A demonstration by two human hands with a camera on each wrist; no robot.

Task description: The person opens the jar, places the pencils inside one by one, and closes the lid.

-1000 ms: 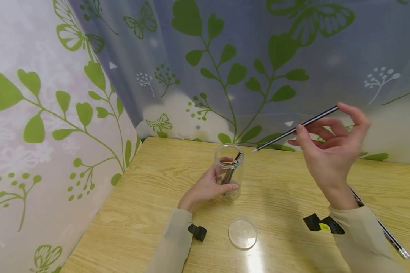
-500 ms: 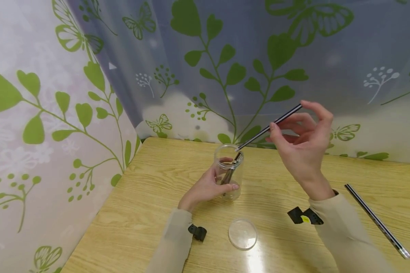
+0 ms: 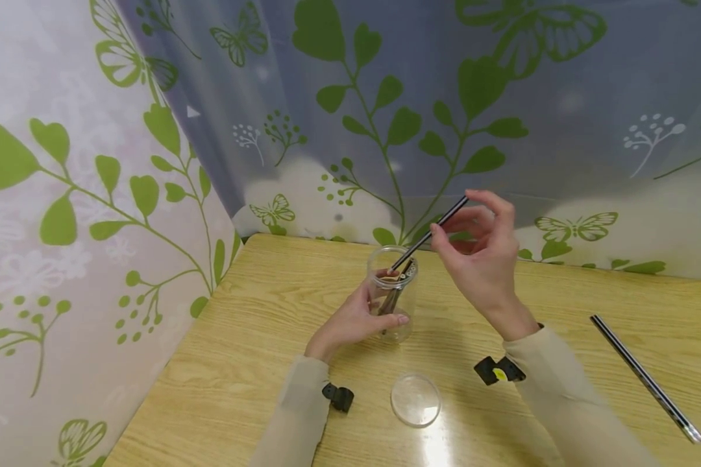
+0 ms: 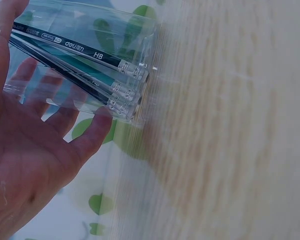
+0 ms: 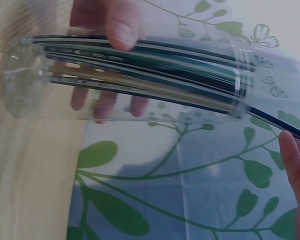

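A clear plastic jar (image 3: 405,327) stands upright on the wooden table, and my left hand (image 3: 356,318) grips it round its side. Inside lean several pencils (image 4: 65,42), their metal-capped ends down at the jar's bottom; one shows "deli HB" lettering in the left wrist view. My right hand (image 3: 481,259) pinches a dark striped pencil (image 3: 423,239) between thumb and fingers. That pencil slants down to the left, its lower end within the jar's mouth. In the right wrist view only the right fingertips (image 5: 292,160) show, beside the pencil at the jar's opening.
A round clear lid (image 3: 416,400) lies flat on the table (image 3: 239,363), in front of the jar. Some dark striped pencils (image 3: 645,376) lie together at the right. A patterned curtain (image 3: 420,130) hangs behind the table's back edge, and a patterned wall covering (image 3: 82,259) is on the left.
My right hand has moved left and slightly down with the pencil, whose lower end has gone from outside the jar into its mouth. My left hand and the jar have stayed in place.
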